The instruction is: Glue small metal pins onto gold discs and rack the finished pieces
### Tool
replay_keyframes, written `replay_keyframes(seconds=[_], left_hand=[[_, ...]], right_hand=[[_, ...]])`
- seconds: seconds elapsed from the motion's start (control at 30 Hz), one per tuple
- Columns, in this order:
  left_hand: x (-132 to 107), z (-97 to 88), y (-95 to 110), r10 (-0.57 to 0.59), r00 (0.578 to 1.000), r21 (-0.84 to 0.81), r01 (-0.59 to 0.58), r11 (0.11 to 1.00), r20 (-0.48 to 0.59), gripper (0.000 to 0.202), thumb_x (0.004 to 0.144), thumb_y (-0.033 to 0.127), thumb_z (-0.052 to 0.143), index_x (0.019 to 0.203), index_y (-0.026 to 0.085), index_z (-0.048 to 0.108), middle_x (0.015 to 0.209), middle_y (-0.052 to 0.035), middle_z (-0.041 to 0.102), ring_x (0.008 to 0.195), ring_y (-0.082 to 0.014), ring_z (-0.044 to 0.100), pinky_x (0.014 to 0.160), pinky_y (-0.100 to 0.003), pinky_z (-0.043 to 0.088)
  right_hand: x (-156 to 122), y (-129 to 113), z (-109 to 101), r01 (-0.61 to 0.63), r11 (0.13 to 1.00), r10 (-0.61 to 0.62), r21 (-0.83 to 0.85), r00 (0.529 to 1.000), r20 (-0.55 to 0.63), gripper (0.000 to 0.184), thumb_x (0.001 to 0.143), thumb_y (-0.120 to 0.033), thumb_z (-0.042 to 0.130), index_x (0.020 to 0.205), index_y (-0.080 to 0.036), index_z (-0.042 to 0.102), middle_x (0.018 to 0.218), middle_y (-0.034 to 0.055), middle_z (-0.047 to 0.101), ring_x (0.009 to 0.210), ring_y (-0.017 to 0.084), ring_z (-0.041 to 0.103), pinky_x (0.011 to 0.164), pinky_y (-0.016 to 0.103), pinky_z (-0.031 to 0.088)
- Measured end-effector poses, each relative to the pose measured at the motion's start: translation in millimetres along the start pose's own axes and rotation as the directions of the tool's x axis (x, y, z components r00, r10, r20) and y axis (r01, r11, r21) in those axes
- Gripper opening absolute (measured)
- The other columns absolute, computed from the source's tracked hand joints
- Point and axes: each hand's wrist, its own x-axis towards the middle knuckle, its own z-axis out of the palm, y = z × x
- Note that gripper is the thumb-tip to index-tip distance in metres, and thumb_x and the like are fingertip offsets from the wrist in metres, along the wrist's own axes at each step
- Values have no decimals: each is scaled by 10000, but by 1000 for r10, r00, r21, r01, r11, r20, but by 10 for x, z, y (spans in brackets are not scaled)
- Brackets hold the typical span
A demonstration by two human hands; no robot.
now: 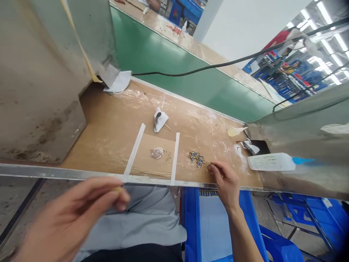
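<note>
Brown bench (pixel 109 127), green belt (pixel 169 58) behind. At bench edge right hand (pixel 225 182), fingertips pinched shut, content unclear, just beside parts pile (pixel 196 157). Below, blurred left hand (pixel 73 214) pinches small yellowish piece (pixel 118 189).

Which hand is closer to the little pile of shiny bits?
Right. The right hand sits just right of the pile of small parts, fingertips close beside it. The left hand is far off to its left, below the bench edge.

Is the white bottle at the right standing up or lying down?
Lying down: the white bottle rests lengthwise on the bench, its blue tip pointing right.
</note>
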Motion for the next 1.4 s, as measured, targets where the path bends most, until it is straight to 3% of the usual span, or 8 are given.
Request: replay_keyframes(seconds=[0.1, 0.23, 0.33, 0.53, 0.7, 1.13, 1.33, 1.4], left_hand=[[98, 226, 45, -1, 986, -185, 32, 982, 164, 284, 1005, 499, 850, 1138, 251, 890, 979, -52, 910, 842, -243, 856, 841, -359, 749], [302, 449, 34, 2, 959, -304, 88, 949, 284, 315, 1052, 428, 825, 1275, 208, 851, 1057, -72, 922, 921, -217, 875, 930, -326, 726], [335, 439, -38, -16, 965, -291, 95, 952, 262, 361, 1043, 458, 841, 1299, 204, 829, 1102, -84, 924, 965, -228, 882, 956, -328, 722], [375, 391, -154, -46, 965, -287, 122, 950, 258, 381, 987, 501, 903, 1205, 214, 779, 1106, -87, 921, 970, -247, 883, 947, -331, 726], [360, 404, -154, -52, 952, -278, 140, 950, 301, 363, 1013, 492, 881, 1219, 219, 758, 1059, -70, 918, 910, -219, 871, 913, -311, 720], [249, 405, -56, 15, 950, -340, 97, 936, 313, 301, 1079, 380, 800, 1302, 179, 777, 1123, -90, 912, 988, -216, 869, 970, -335, 698], [292, 391, -79, 38, 951, -312, 63, 948, 307, 290, 1074, 433, 807, 1233, 190, 822, 1117, -89, 915, 974, -239, 871, 976, -385, 714], [321, 391, -95, 54, 950, -305, 45, 951, 307, 275, 1079, 431, 805, 1229, 201, 831, 1121, -78, 914, 981, -233, 870, 976, -376, 713]], right_hand=[[-24, 52, 6, 77, 996, -78, -52, 997, -20, 222, 1131, -428, 675, 1162, -273, 830, 1162, 86, 814, 1021, 278, 780, 903, 436, 643], [-18, 61, 27, 140, 976, -149, -166, 988, -38, 226, 1127, -428, 675, 1157, -277, 840, 1180, 91, 830, 1092, 308, 785, 986, 477, 616], [10, -12, -16, 116, 975, -125, -192, 991, -35, 270, 1142, -442, 630, 1157, -266, 834, 1172, 98, 831, 1075, 302, 784, 969, 468, 620], [139, -224, -147, -61, 982, 83, -179, 989, 120, 274, 1092, -450, 667, 1177, -262, 847, 1165, 93, 850, 1009, 284, 795, 882, 420, 642], [268, -368, -113, -56, 972, 113, -230, 963, 243, 222, 1007, -399, 700, 1087, -273, 863, 1049, 59, 848, 918, 262, 787, 825, 396, 620], [317, -258, -163, -43, 964, 128, -264, 942, 311, 244, 937, -476, 712, 961, -266, 833, 879, 47, 837, 772, 260, 783, 688, 355, 573], [154, -442, -170, -70, 981, 112, -179, 964, 240, 340, 1028, -496, 726, 1247, -268, 852, 1000, 49, 826, 855, 238, 768, 782, 370, 593], [74, -495, -128, -75, 995, 89, -72, 972, 217, 307, 1049, -495, 750, 1233, -278, 865, 1037, 50, 822, 874, 230, 771, 796, 370, 612]])
